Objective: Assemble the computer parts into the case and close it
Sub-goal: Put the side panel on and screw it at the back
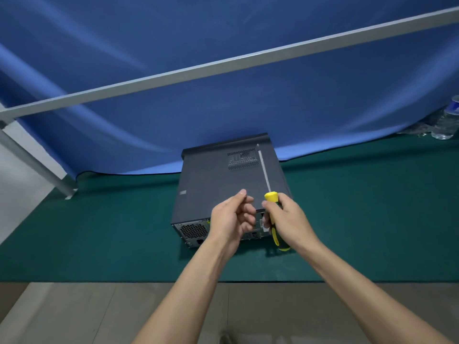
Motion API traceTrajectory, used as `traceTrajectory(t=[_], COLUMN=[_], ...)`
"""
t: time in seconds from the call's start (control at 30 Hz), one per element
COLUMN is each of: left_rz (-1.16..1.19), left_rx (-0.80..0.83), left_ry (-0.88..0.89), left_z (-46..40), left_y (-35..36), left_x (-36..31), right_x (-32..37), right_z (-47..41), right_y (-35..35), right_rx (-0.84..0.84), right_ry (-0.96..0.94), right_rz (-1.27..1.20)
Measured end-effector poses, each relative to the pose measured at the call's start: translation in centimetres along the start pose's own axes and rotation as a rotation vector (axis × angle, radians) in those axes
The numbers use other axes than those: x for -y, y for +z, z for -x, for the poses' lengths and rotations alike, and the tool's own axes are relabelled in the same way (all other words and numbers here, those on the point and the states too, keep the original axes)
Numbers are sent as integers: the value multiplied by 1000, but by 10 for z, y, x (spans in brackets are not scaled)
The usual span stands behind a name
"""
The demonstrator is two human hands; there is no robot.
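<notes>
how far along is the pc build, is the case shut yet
Nearly finished, it seems. Done: the side panel is on the computer case, so no internals show from above. In hand: the right hand grips a yellow screwdriver, shaft pointing away; the left hand pinches something small, perhaps a screw, too small to tell. Left: probably fastening the panel at the rear face nearest the camera.

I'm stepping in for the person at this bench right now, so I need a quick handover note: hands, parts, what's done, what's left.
Right hand grips the yellow-and-black screwdriver, shaft pointing away over the case.
Left hand has fingertips pinched together; whether it holds something, perhaps a screw, is too small to tell.
Computer case lies on its side on the green mat, rear panel toward you, side panel on top.
Done: the panel looks fitted.
Left: probably fastening it at the rear edge; no screws are discernible.
</notes>
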State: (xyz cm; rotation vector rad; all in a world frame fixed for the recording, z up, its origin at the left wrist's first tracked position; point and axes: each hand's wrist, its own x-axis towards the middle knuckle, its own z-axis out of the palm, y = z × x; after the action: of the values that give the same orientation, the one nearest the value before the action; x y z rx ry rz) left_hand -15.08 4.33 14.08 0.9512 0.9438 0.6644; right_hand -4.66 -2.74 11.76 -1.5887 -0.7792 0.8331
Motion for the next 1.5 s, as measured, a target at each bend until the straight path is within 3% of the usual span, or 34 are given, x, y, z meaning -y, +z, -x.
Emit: traceTrajectory(t=[0.17,0.3,0.43,0.77,1.1,1.5], left_rz=[300,382,479,529,351,419], left_rx=[-270,-411,-391,-374,-364,-353], left_ry=[-35,-40,-47,-31,-74,-167], left_z=[-1,-4,-5,-8,-14,-38], left_y=[-36,-61,-75,-87,-90,-98], left_x=[-1,3,3,11,33,55], right_x=[-18,-29,-33,-40,-43,-58], right_z=[4,8,7,8,15,23], right_y=[9,22,35,39,34,62], right_rx=[131,204,218,249,305,293], right_ry=[-186,-170,-189,-161,-4,223], right_rz=[285,482,618,676,696,548])
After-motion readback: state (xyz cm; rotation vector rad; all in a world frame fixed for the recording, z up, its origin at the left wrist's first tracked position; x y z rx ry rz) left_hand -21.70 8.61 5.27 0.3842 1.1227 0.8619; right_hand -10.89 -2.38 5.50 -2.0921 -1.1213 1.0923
